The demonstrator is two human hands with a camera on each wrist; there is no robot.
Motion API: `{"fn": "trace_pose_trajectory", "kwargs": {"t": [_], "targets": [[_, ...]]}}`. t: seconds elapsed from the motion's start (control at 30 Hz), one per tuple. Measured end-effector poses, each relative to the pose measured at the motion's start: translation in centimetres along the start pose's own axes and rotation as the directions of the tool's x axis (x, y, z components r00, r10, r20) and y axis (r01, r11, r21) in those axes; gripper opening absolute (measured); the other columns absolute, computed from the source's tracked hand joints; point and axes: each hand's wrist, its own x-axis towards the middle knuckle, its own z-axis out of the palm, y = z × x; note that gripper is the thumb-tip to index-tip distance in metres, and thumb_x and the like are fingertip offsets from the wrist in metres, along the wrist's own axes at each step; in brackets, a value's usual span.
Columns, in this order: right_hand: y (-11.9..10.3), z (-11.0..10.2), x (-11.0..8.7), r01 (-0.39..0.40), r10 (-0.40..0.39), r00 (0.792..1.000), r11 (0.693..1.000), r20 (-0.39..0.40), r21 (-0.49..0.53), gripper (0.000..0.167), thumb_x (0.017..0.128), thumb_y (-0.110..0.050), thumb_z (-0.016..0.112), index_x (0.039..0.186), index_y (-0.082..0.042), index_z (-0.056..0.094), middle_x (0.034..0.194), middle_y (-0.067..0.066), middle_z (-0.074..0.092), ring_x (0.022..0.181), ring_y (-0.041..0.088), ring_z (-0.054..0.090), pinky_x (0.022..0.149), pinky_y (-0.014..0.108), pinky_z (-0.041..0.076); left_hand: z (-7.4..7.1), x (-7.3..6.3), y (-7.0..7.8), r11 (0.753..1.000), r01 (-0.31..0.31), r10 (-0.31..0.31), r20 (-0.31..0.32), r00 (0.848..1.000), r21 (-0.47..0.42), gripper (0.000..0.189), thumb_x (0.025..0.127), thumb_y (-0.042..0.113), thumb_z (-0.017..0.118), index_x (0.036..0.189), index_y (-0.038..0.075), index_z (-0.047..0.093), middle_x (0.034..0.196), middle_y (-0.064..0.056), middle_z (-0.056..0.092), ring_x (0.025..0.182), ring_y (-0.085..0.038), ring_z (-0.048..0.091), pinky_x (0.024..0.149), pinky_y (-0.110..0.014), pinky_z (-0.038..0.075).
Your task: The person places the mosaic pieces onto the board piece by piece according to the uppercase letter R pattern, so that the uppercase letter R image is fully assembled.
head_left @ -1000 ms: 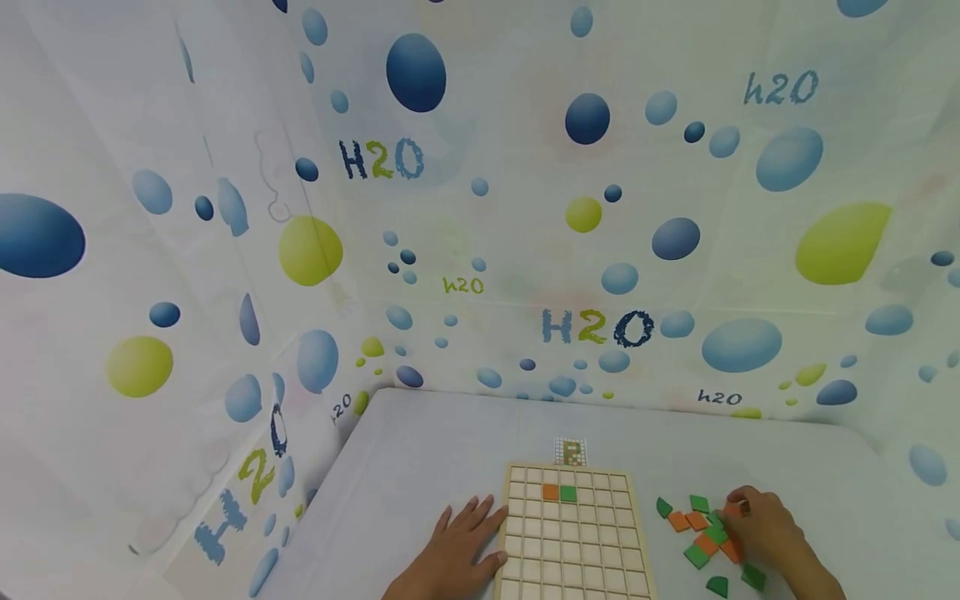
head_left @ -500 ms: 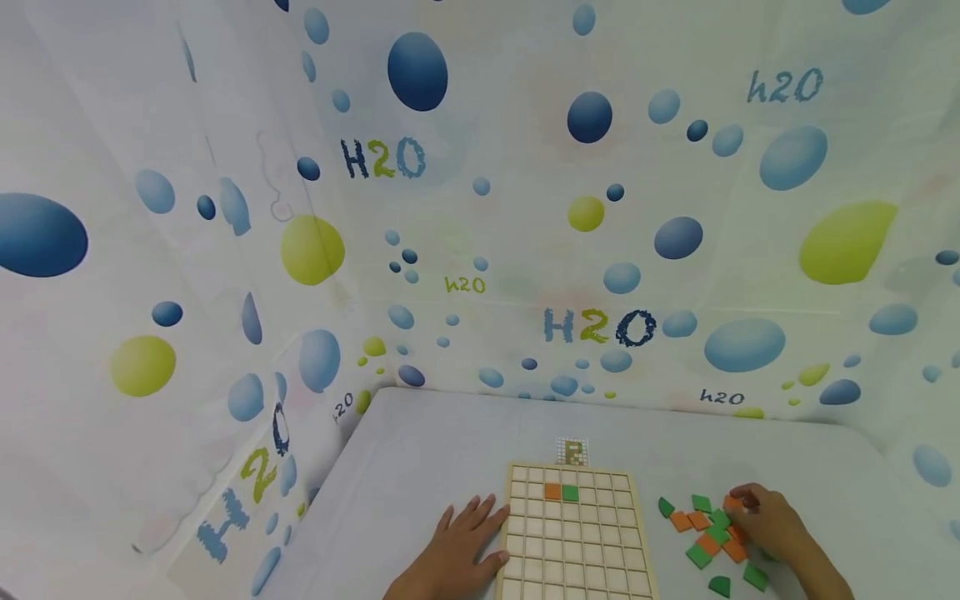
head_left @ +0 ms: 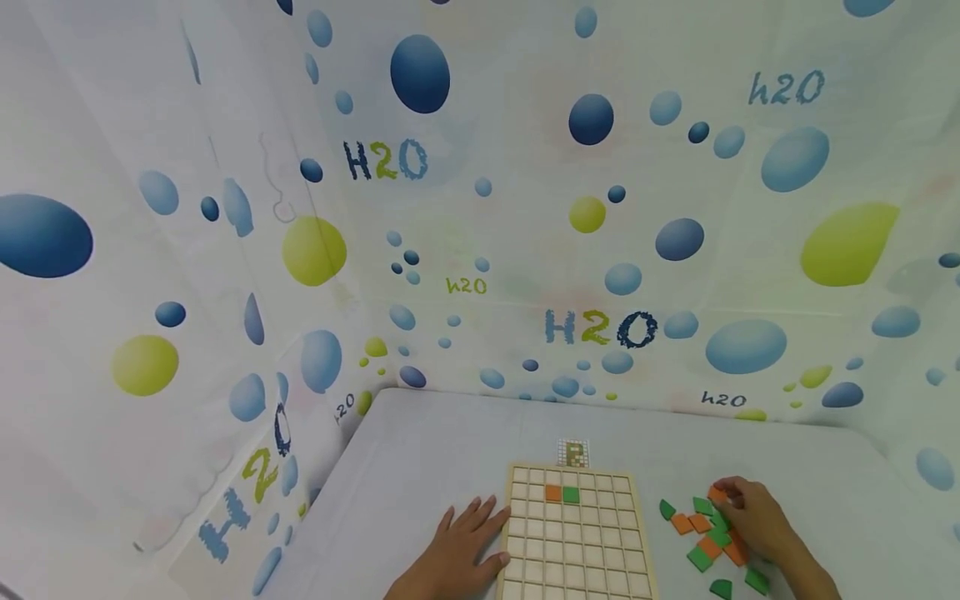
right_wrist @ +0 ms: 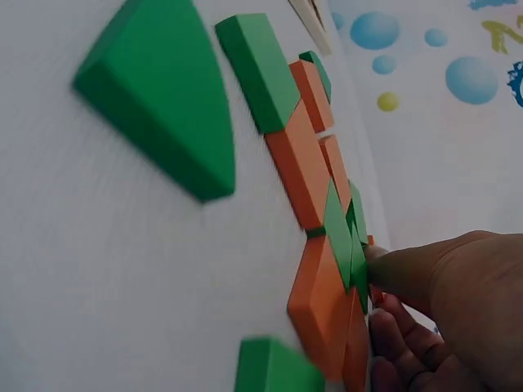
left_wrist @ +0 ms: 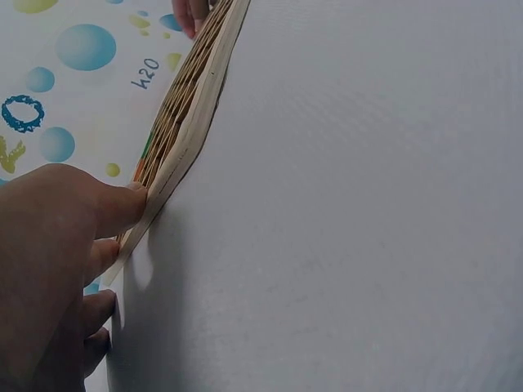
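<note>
My left hand (head_left: 461, 550) lies spread on the table, its fingertips and thumb touching the left edge of the gridded wooden board (head_left: 566, 552). In the left wrist view the thumb presses the edge of that board (left_wrist: 192, 131). Two square tiles sit side by side in the board's upper rows, one orange (head_left: 552, 493) and one green (head_left: 572, 495). At the far side of the tile pile, my right hand (head_left: 759, 518) pinches an orange tile (head_left: 717, 494) between thumb and fingers. In the right wrist view, green and orange pieces mostly hide its fingertips.
Several loose green and orange tiles lie right of the board, among them a green quarter-round piece (head_left: 722, 588) and an orange tile (head_left: 681, 523). A small printed pattern card (head_left: 573, 452) lies behind the board. A bubble-patterned curtain (head_left: 480, 208) surrounds the white table (head_left: 450, 433).
My right hand has moved slightly left and away from me, and the orange tile at its fingertips has shifted with it. My left hand stays at the board's edge.
</note>
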Motion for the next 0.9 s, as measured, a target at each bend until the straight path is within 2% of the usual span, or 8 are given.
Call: {"fn": "trace_pose_trajectory", "kwargs": {"t": [0.07, 0.3, 0.37, 0.5, 0.6, 0.77, 0.9], "targets": [[-0.4, 0.3, 0.1, 0.008, -0.008, 1.0, 1.0, -0.007, 0.013, 0.04, 0.103, -0.02, 0.067, 0.128, 0.012, 0.061, 0.118, 0.026, 0.065, 0.102, 0.031, 0.064, 0.089, 0.053, 0.056, 0.0, -0.1, 0.0, 1.0, -0.016, 0.015, -0.005, 1.0, -0.001, 0.064, 0.11, 0.056, 0.045, 0.165, 0.023, 0.04, 0.168, -0.015, 0.039, 0.153, -0.049, 0.035, 0.11, -0.083, 0.025], [-2.8, 1.9, 0.6, 0.048, -0.047, 0.998, 0.998, -0.051, 0.026, 0.037, 0.103, -0.017, 0.065, 0.127, 0.011, 0.062, 0.122, 0.031, 0.063, 0.105, 0.036, 0.067, 0.089, 0.053, 0.057, -0.1, -0.1, 0.1, 1.0, 0.004, -0.004, 0.011, 1.0, 0.009, 0.064, 0.11, 0.056, 0.046, 0.165, 0.023, 0.04, 0.169, -0.014, 0.038, 0.155, -0.047, 0.034, 0.112, -0.081, 0.025], [-3.8, 2.6, 0.6, 0.046, -0.044, 0.997, 0.999, -0.057, 0.025, 0.036, 0.103, -0.015, 0.062, 0.128, 0.009, 0.062, 0.125, 0.03, 0.061, 0.105, 0.034, 0.066, 0.089, 0.054, 0.057, -0.1, 0.0, 0.1, 1.0, -0.002, 0.002, 0.001, 1.0, 0.011, 0.064, 0.11, 0.055, 0.046, 0.165, 0.024, 0.04, 0.169, -0.014, 0.038, 0.154, -0.047, 0.034, 0.112, -0.081, 0.025], [-6.0, 4.5, 0.1, 0.09, -0.09, 0.995, 0.996, -0.052, 0.005, 0.033, 0.103, -0.018, 0.061, 0.129, 0.002, 0.063, 0.126, 0.024, 0.058, 0.106, 0.031, 0.065, 0.088, 0.058, 0.051, -0.3, -0.1, 0.2, 1.0, 0.002, -0.002, -0.003, 1.0, 0.01, 0.063, 0.109, 0.055, 0.047, 0.164, 0.024, 0.041, 0.169, -0.014, 0.039, 0.154, -0.047, 0.035, 0.111, -0.082, 0.025], [-7.7, 5.9, -0.1, 0.147, -0.148, 0.987, 0.989, -0.064, -0.008, 0.028, 0.103, -0.017, 0.064, 0.126, -0.001, 0.066, 0.123, 0.019, 0.06, 0.104, 0.028, 0.067, 0.085, 0.057, 0.051, -0.6, -0.1, 0.4, 1.0, 0.016, -0.016, 0.011, 1.0, 0.0, 0.064, 0.109, 0.055, 0.048, 0.165, 0.024, 0.04, 0.169, -0.014, 0.038, 0.155, -0.047, 0.033, 0.113, -0.082, 0.023], [-10.2, 7.8, -0.1, 0.169, -0.167, 0.984, 0.985, -0.056, 0.037, 0.026, 0.098, -0.013, 0.069, 0.122, -0.003, 0.07, 0.118, 0.014, 0.063, 0.099, 0.022, 0.066, 0.084, 0.049, 0.054, -0.7, -0.1, 0.7, 0.999, 0.032, -0.032, 0.024, 0.999, -0.004, 0.064, 0.109, 0.055, 0.048, 0.165, 0.023, 0.04, 0.17, -0.013, 0.037, 0.156, -0.046, 0.032, 0.114, -0.081, 0.022], [-11.6, 9.1, -0.2, 0.2, -0.196, 0.979, 0.977, -0.051, 0.079, 0.026, 0.095, -0.01, 0.073, 0.12, -0.003, 0.07, 0.114, 0.012, 0.063, 0.095, 0.019, 0.067, 0.084, 0.048, 0.056, -0.4, -0.2, 0.6, 0.999, 0.04, -0.04, 0.017, 0.999, -0.001, 0.064, 0.108, 0.056, 0.049, 0.164, 0.025, 0.041, 0.17, -0.011, 0.037, 0.156, -0.044, 0.032, 0.115, -0.08, 0.022]]}}
